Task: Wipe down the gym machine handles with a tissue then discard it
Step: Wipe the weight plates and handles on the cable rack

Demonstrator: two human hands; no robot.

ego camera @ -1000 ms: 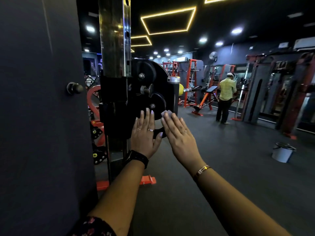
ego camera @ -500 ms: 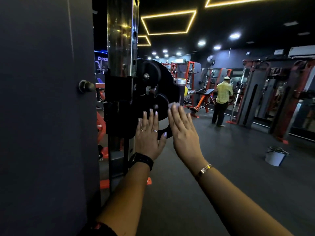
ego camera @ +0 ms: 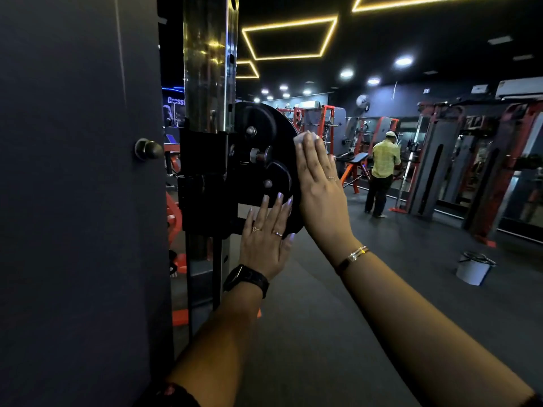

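Faces a gym machine (ego camera: 202, 186) in the left half of the frame. Presses the right hand (ego camera: 318, 189) flat against the right edge of the machine's black wheel (ego camera: 261, 121), just right of centre, with fingers straight, close together and pointing up. Pins a white tissue (ego camera: 303, 138) between those fingers and the wheel's rim, with only a small bunch of it showing past the fingertips, a little above mid-height. Curls nothing round the tissue; keeps it there by flat pressure alone.

Lays the left hand (ego camera: 266, 239) lower down on the bottom part of the wheel, palm to the surface, fingers straight and slightly spread, thumb out to the right, just beside the heel of the right hand. Grips nothing with it. Wears rings on both hands, a black watch (ego camera: 246, 279) on the left wrist and a gold bracelet (ego camera: 354, 255) on the right.

Above the wheel, a shiny metal post (ego camera: 210, 69) running to the top edge. At far left, a dark flat panel (ego camera: 73, 171) with a round knob (ego camera: 148, 149) near its right edge. At lower right, a white bucket (ego camera: 474, 270) on the dark floor (ego camera: 323, 333), well apart from both hands. Farther back, right of centre, a person in a yellow shirt (ego camera: 385, 163), back turned, near an orange-framed bench (ego camera: 352, 158). Along the top, yellow strip lights (ego camera: 289, 39) in rectangles on a black ceiling.
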